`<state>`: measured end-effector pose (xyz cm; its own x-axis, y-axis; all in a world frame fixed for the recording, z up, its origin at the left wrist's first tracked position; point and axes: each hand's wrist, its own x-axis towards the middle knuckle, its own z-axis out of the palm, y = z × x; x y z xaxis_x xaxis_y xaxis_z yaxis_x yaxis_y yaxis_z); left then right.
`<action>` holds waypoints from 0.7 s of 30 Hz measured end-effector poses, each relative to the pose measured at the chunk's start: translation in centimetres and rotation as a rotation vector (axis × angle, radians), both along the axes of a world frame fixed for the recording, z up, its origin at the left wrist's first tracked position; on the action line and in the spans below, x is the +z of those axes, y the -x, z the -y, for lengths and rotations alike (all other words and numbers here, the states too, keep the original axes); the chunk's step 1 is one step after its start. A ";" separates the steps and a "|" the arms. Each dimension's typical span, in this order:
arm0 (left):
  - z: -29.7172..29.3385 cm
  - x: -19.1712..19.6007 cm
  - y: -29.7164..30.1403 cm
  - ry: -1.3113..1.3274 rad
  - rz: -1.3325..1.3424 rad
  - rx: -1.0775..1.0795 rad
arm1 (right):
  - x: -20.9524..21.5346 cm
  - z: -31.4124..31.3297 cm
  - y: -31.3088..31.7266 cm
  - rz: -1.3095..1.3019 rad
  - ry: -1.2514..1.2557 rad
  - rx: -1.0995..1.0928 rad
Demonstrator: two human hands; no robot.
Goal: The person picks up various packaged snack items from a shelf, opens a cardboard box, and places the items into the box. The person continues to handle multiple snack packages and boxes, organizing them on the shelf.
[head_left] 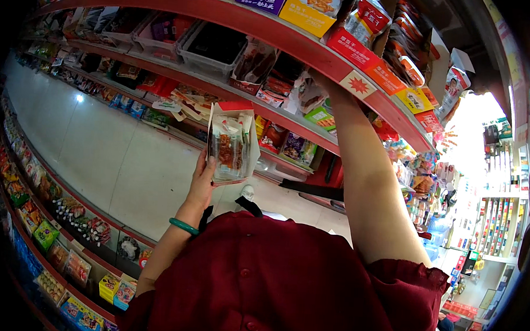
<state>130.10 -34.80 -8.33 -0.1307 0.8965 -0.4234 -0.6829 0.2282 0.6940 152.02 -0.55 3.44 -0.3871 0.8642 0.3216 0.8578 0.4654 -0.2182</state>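
Observation:
My left hand [202,181] is closed on the lower left side of an open display box [252,150], white with a red flap. Inside it stand clear snack packets [231,152] with reddish-brown contents. The box is held over the aisle, just in front of the shelves. My right arm stretches up to the middle shelf, and my right hand [324,85] reaches in beneath the upper shelf edge. Its fingers are hidden there, beside a clear-wrapped packet [307,99] and dark red packets [278,85].
The red upper shelf edge [225,7] crosses above my right wrist, with boxes of snack packets [355,41] on it. Clear plastic bins [211,49] line the middle shelf. Behind the left arm runs another snack shelf [63,239]. Pale floor tiles [98,151] lie between.

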 end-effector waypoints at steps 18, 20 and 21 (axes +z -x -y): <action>0.6 1.0 -0.3 0.017 -0.013 -0.057 | -2.4 5.0 2.1 0.340 0.139 0.022; 0.8 1.1 -0.4 0.033 -0.012 -0.051 | -2.8 4.6 2.5 0.267 0.198 -0.125; 0.8 1.1 -0.4 0.047 -0.012 -0.051 | -3.0 4.4 2.5 0.230 0.228 -0.200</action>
<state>130.52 -35.63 -7.19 -0.0904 0.8812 -0.4641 -0.6613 0.2953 0.6896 149.49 -4.98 0.46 -0.2429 0.9693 0.0369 0.9655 0.2453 -0.0878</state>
